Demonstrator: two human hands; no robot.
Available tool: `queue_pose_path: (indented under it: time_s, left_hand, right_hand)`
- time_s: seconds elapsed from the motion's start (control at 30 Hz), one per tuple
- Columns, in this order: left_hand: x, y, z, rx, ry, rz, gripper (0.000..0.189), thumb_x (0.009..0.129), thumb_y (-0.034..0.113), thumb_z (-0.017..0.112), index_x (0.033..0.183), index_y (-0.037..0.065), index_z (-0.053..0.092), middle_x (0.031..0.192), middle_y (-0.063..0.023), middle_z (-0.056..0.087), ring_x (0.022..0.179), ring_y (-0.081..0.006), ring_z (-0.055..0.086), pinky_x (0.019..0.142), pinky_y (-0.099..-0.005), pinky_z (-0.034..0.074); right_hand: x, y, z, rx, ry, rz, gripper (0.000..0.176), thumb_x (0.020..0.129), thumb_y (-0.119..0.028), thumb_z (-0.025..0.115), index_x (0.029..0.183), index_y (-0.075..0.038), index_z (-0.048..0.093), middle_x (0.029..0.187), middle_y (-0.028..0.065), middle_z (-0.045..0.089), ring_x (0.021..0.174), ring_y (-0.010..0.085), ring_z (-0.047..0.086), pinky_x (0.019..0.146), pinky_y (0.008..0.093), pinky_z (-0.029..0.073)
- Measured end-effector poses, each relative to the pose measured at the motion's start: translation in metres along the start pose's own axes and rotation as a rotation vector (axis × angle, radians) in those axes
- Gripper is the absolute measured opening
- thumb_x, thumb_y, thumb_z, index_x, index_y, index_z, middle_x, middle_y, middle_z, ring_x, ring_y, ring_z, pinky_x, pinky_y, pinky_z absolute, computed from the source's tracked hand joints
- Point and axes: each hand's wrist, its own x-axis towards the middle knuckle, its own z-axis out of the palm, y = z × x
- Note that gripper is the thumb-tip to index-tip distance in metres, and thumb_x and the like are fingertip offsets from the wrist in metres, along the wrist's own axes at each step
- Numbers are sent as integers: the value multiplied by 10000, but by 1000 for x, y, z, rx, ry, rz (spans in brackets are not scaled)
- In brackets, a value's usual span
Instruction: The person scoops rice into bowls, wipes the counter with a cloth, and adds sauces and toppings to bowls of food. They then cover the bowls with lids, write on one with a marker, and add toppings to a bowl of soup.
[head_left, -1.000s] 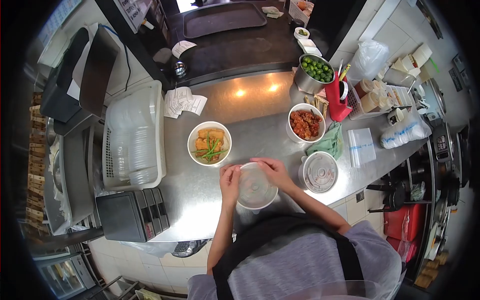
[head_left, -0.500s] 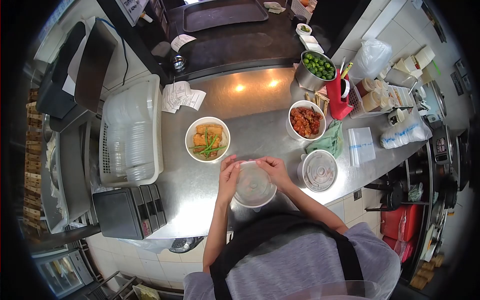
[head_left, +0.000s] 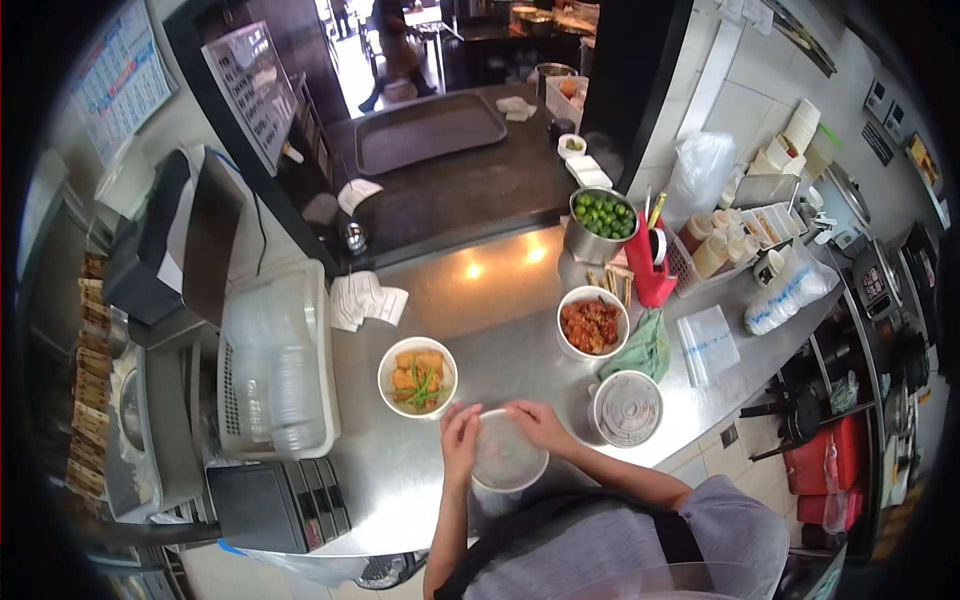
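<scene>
Close to the counter's front edge is a white bowl with a translucent lid. My left hand grips the left side of its rim, fingers bent over the far edge. On the far right part of the rim, my right hand has its fingers closed on the same bowl. Up and left of my hands stands an open bowl of fried pieces with green strips. An open bowl of red glazed pieces is farther back on the right. A second lidded bowl sits to my right.
A basket of clear lids stands at the left, above a dark organizer. A metal pot of green fruit, a red holder, a green cloth and plastic bags line the right side.
The view has tilted up, so the counter things sit lower and more of the room behind shows. Both hands remain on the lidded bowl's rim.
</scene>
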Motion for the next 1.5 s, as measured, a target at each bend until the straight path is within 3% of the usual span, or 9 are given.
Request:
queue_pose_path:
  time_s: [0.17, 0.23, 0.43, 0.53, 0.7, 0.77, 1.13, 1.37, 1.5]
  left_hand:
    - [1, 1, 10, 186, 100, 193, 162, 862, 136, 535, 984, 79, 625, 1109, -132, 501, 1121, -279, 422, 908, -348, 378]
    - [-3, -3, 14, 327, 197, 306, 219, 877, 187, 509, 1012, 47, 610, 977, -158, 569, 1002, -236, 524, 831, -311, 428]
    - [7, 84, -34, 250, 318, 307, 223, 849, 79, 533, 1060, 19, 578, 827, -114, 637, 738, -175, 627, 602, -292, 493]
    - [61, 121, -119, -37, 630, 360, 150, 859, 105, 540, 943, 13, 624, 766, -40, 629, 536, -81, 538, 443, -219, 425]
    - [186, 112, -315, 641, 1250, 367, 323, 848, 282, 516, 691, 9, 591, 567, -164, 531, 519, -298, 516, 536, -385, 408]
    - [265, 17, -434, 1482, 1039, 280, 269, 815, 249, 517, 789, -8, 591, 813, -181, 607, 767, -382, 576, 717, -452, 447]
    - [244, 78, -433, 1235, 700, -204, 139, 802, 116, 523, 890, 9, 537, 884, -198, 564, 861, -398, 534, 792, -417, 424]
    - [185, 157, -279, 952, 596, 552, 82, 808, 58, 522, 877, 14, 515, 855, -192, 549, 852, -399, 524, 801, -403, 410]
    - [102, 188, -100, 773, 379, 697, 365, 782, -8, 557, 1138, -29, 477, 988, -188, 556, 939, -341, 531, 846, -376, 408]
  right_hand:
    - [2, -16, -10, -353, 1, -212, 293, 885, -191, 490, 1111, -19, 563, 1069, 152, 588, 1022, 224, 540, 861, 358, 409]
    - [-5, -52, -1, -1110, 64, -387, 507, 835, -339, 536, 1284, -130, 434, 1344, 195, 354, 1278, 348, 271, 975, 566, 222]
    - [-33, -77, 20, -1207, -389, -346, 954, 523, -747, 595, 1342, -338, 328, 1457, 168, 69, 1291, 493, 22, 872, 744, 60]
    - [-30, -78, 16, -1180, -360, -308, 980, 506, -761, 591, 1346, -333, 323, 1453, 178, 79, 1297, 483, 22, 886, 735, 55]
    - [-29, -76, 8, -1165, -353, -314, 955, 531, -751, 587, 1347, -333, 318, 1453, 181, 78, 1295, 487, 26, 885, 736, 55]
    - [-29, -79, 7, -1176, -344, -313, 946, 547, -745, 583, 1353, -344, 293, 1451, 181, 86, 1292, 490, 50, 876, 743, 75]
    - [-29, -75, 4, -1243, -346, -318, 972, 549, -764, 559, 1370, -372, 217, 1449, 166, 106, 1288, 486, 89, 859, 748, 137]
    - [7, -107, 15, -635, -299, -424, 894, 724, -625, 551, 1412, -213, 156, 1449, 196, 71, 1325, 401, 96, 968, 655, 108]
    - [89, -124, 42, 422, -236, -493, 738, 877, -188, 534, 1415, -107, 36, 1479, 70, -4, 1346, 268, 101, 1079, 377, 145]
